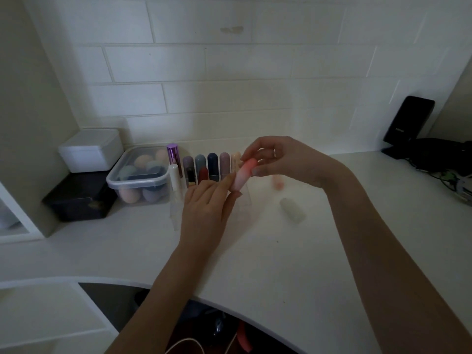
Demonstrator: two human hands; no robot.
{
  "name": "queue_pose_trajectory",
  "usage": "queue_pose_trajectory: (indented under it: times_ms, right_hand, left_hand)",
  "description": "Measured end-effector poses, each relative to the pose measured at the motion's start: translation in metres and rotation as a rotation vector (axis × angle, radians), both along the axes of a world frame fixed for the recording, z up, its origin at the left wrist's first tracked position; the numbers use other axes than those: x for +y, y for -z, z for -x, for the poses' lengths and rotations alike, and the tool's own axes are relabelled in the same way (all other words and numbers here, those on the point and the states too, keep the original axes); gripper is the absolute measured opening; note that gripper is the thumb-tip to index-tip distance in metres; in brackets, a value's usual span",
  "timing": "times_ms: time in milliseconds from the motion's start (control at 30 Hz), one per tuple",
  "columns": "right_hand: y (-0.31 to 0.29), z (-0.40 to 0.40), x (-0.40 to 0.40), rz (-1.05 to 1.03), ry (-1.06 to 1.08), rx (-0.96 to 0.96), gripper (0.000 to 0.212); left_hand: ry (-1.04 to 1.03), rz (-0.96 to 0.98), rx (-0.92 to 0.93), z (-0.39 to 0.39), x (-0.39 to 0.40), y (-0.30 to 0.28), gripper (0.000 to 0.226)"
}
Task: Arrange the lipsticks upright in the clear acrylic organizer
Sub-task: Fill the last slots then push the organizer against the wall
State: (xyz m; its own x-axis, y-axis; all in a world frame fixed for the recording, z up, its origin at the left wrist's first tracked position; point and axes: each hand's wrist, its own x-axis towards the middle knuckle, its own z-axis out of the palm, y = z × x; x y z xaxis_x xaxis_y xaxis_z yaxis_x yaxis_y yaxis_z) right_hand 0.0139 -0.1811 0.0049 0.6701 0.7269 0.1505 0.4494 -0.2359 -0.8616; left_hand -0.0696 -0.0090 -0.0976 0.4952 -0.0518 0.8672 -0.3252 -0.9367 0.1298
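A pink-to-white lipstick [242, 175] is tilted in the air above the clear acrylic organizer [176, 213]. My right hand [281, 162] pinches its pink upper end. My left hand [207, 208] holds its white lower end with fingers and thumb. Several lipsticks stand upright in the organizer's back row: a purple metallic one [173, 153], grey, blue, navy and mauve ones [213, 162], plus a white tube [174, 177] at the left. My left hand hides much of the organizer. On the counter to the right are a peach lipstick [277, 182] and a pale one [292, 209] that lies flat.
A clear plastic tub of makeup sponges [139, 175] sits left of the organizer, beside a white box [90, 149] stacked on a black box [79, 198]. A black device [408, 121] and cables [444, 164] occupy the right back corner. The white counter's [255, 264] curved front edge is near me.
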Motion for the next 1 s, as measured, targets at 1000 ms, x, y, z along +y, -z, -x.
queue_pose_trajectory:
  times_ms: [1000]
  right_hand:
    - [0.014,0.006,0.021,-0.218,0.100,0.182,0.021]
  left_hand:
    - [0.019,0.005,-0.045,0.004,0.004,0.000,0.020]
